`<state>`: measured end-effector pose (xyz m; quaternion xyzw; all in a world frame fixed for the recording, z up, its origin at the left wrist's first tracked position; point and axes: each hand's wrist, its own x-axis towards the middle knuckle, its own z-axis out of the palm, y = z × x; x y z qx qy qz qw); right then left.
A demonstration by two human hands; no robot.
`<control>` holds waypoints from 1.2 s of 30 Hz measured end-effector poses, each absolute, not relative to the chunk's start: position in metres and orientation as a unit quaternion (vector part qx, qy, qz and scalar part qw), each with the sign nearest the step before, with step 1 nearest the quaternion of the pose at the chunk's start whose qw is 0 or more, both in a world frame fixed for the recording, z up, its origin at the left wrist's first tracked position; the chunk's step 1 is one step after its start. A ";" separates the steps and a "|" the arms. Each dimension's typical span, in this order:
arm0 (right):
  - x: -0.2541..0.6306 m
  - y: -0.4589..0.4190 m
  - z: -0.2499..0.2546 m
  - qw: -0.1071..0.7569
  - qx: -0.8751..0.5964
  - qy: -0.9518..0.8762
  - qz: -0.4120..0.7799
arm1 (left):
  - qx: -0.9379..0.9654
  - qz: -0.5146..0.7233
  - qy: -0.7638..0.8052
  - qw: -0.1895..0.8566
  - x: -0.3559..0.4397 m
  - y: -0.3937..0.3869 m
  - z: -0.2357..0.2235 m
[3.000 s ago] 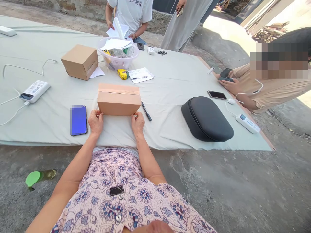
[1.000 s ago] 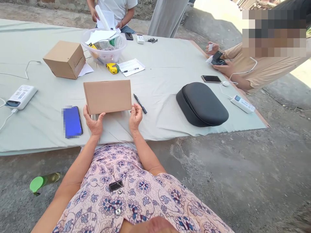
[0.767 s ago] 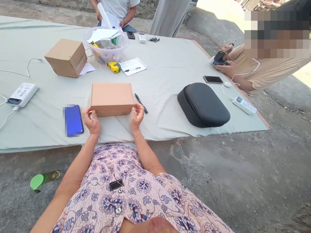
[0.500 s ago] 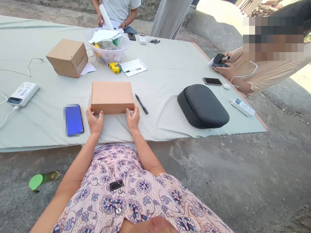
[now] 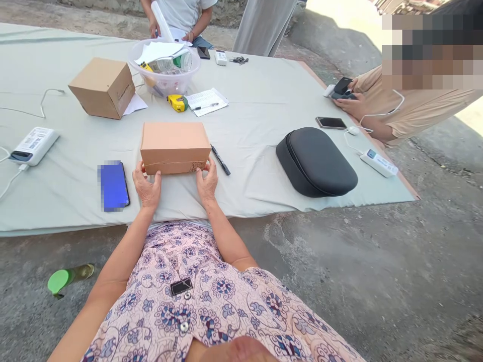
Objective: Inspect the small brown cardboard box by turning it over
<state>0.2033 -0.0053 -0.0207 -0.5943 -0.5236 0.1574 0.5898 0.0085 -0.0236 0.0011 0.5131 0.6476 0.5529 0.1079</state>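
A closed cardboard box (image 5: 175, 137) is in front of me at the table's near side, tilted so that its front face shows. My left hand (image 5: 148, 188) grips its lower left corner, thumb on the front face. At the lower right corner my right hand (image 5: 207, 182) holds it the same way, with some fingers hidden behind the box. Dark scribbled marks show on the front face near my right thumb. A black marker pen (image 5: 220, 160) lies just right of the box. To the left of my left hand is a phone (image 5: 113, 186) with a blue screen.
A second cardboard box (image 5: 98, 89), a plastic basin (image 5: 132, 59), a yellow tape measure (image 5: 176, 103) and a notebook (image 5: 213, 98) are farther back. A black case (image 5: 320, 161) is at right. A green-capped bottle (image 5: 62, 281) is on the ground. Two people sit around the table.
The box's near side has been tipped up, so more of its front face shows. Both hands keep their hold at its lower corners. The person at right has shifted slightly.
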 end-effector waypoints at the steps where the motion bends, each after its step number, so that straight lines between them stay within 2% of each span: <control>1: 0.203 -0.006 -0.019 0.604 -0.585 -0.517 0.158 | 0.514 0.557 0.645 0.099 0.008 -0.024 0.001; 9: 0.202 -0.017 -0.007 0.710 -0.505 -0.484 0.084 | 0.564 0.594 0.571 0.055 0.004 -0.031 -0.003; 14: 0.206 -0.021 -0.004 0.715 -0.462 -0.523 0.027 | 0.572 0.600 0.554 0.075 0.004 -0.033 -0.004; 19: 0.205 -0.017 -0.007 0.694 -0.504 -0.509 0.072 | 0.568 0.607 0.550 0.076 0.006 -0.031 -0.002; 24: 0.201 -0.014 -0.013 0.710 -0.499 -0.482 0.118 | 0.562 0.615 0.550 0.063 0.007 -0.030 -0.003; 36: 0.199 -0.009 -0.018 0.712 -0.501 -0.473 0.136 | 0.555 0.614 0.558 0.066 0.007 -0.030 -0.002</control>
